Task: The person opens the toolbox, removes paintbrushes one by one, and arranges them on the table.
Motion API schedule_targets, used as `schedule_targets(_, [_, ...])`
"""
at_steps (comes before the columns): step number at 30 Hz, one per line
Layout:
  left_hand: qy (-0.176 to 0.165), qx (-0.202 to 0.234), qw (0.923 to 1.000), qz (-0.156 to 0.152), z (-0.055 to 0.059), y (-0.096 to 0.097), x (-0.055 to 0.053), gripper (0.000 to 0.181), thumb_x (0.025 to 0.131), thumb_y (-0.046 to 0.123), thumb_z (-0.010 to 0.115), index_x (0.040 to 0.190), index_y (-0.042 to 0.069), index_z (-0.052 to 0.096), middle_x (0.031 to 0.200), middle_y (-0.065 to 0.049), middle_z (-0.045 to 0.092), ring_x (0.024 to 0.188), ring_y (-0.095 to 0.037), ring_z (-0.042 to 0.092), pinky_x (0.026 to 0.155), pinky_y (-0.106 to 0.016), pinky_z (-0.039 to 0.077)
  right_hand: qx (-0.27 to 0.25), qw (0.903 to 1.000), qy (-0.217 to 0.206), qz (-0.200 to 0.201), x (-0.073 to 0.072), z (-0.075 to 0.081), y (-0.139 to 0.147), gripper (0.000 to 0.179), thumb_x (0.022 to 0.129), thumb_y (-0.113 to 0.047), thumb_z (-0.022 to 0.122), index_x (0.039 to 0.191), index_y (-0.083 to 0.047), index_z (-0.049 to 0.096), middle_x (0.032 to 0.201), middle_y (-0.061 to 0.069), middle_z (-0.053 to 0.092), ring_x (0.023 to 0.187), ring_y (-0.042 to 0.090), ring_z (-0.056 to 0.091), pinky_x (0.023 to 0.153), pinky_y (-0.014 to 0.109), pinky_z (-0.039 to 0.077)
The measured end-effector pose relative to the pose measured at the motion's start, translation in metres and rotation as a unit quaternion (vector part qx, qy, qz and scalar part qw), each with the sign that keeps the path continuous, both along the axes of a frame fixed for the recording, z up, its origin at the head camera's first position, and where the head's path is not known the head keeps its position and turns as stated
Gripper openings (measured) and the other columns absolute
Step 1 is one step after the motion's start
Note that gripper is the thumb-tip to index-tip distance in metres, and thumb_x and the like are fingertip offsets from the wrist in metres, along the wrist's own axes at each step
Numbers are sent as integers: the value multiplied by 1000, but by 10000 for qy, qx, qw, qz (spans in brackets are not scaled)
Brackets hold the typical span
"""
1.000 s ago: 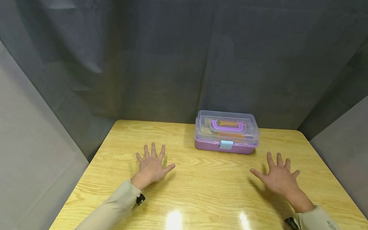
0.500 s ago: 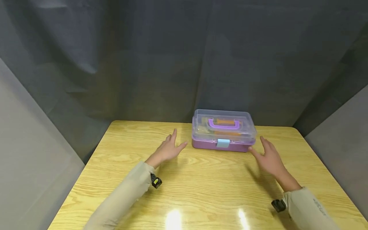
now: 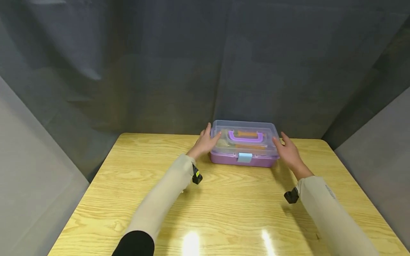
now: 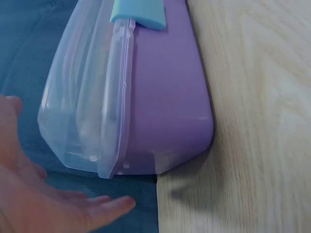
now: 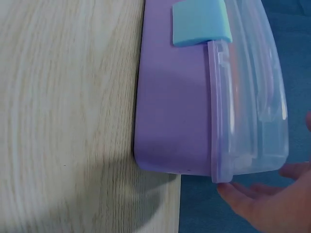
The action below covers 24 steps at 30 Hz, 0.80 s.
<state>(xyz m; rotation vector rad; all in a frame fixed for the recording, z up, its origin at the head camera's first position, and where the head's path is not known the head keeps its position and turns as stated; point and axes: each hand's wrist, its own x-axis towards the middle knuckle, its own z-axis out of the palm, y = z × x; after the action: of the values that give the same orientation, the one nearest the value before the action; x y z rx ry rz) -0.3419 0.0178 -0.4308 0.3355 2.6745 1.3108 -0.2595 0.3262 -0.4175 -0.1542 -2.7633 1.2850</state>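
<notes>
The box [image 3: 245, 146] is flanked by the left hand [image 3: 203, 143] and right hand [image 3: 288, 153]. Thumbs [image 3: 216, 136] are held apart from fingers [image 4: 109, 211].

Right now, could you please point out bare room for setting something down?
The yellow wood-grain table is bare between the beige left sleeve and right sleeve, in front of the purple, clear-lidded plastic box, and left of the left sleeve. The left hand and right hand crowd the box's ends.

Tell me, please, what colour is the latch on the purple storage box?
The latch is light blue, best seen in the right wrist view.
</notes>
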Motion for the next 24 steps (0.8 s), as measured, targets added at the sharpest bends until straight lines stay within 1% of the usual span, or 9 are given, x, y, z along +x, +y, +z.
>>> schedule_targets(3, [-99,365,9992,-106,-2,6,-7,81,93,58,41,154,22,2,156,-19,8,139,-39,17,110,-54,20,-46,10000,9,-58,-7,-3,0,77,98,-52,32,152,-4,4,152,29,13,134,49,20,106,61,21])
schedule_targets(5, [-123,549,9981,-232,-6,11,-11,80,94,56,44,154,22,2,156,-20,6,140,-38,14,111,-54,18,-50,10000,1,-86,-11,-7,1,75,99,-50,33,152,-4,4,152,28,13,135,48,17,108,60,19])
schedule_targets(7, [-87,675,9971,-335,-11,16,-13,80,94,52,47,154,21,3,156,-19,5,141,-37,13,111,-52,17,-158,9998,-51,-69,-15,-12,4,75,99,-49,34,152,-6,3,153,26,11,137,47,13,109,58,15])
schedule_targets(11, [45,793,9960,-419,-17,23,-14,77,95,44,50,154,19,7,157,-15,10,142,-32,13,113,-45,17,-628,9980,-59,91,-23,-21,10,71,101,-43,38,152,-12,1,155,21,4,140,42,5,112,55,10])
schedule_targets(14, [143,889,9949,-466,-16,23,-14,73,97,38,50,153,15,10,156,-15,13,141,-31,15,114,-42,16,-997,9948,12,228,-29,-24,12,67,101,-36,39,152,-16,1,156,16,0,141,38,1,113,52,5])
schedule_targets(18, [78,1062,9932,-468,-16,20,-13,71,98,35,49,153,15,9,156,-13,13,142,-29,14,114,-41,14,-1273,9913,13,326,-34,-25,10,66,102,-34,40,152,-17,1,156,13,-2,141,35,-2,113,50,3])
schedule_targets(24, [8,1133,9928,-389,-19,14,-13,71,98,37,48,154,18,8,157,-9,12,142,-27,14,114,-40,14,-1356,9902,-74,333,-34,-26,3,66,102,-33,39,152,-19,-1,156,13,-3,141,35,-3,113,50,3])
